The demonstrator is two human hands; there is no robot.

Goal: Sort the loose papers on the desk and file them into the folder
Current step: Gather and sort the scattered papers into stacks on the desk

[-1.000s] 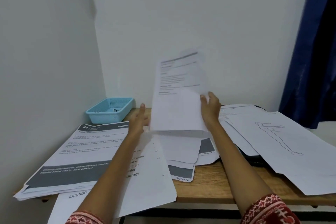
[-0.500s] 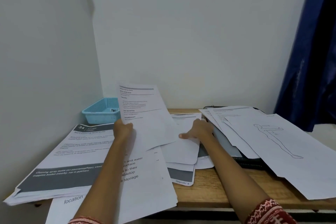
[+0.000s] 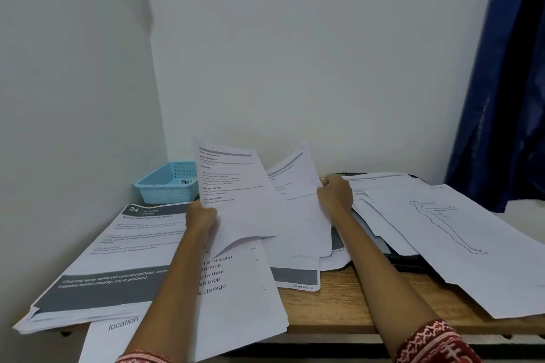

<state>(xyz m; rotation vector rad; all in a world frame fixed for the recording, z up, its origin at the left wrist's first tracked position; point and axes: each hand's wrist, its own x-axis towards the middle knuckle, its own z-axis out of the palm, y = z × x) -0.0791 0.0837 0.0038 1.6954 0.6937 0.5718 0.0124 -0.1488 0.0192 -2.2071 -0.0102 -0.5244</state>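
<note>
Printed sheet (image 3: 236, 194) raised above worktop (image 3: 339, 303), left hand (image 3: 200, 216) gripping its lower left corner; body text too small to read. Second sheet (image 3: 295, 186) tilted up behind it, right hand (image 3: 336, 193) curled round its right edge; fingertips hidden behind paper. Folder (image 3: 404, 262) dark, mostly buried under figure-drawing sheet (image 3: 442, 230) at right, only edge showing. Stack with grey header "34" (image 3: 118, 250) at left, partly covered by left forearm. Large-print sheet (image 3: 236, 289) overhangs front edge, words cut off. Blue basket (image 3: 168, 186) in corner, contents unclear.
</note>
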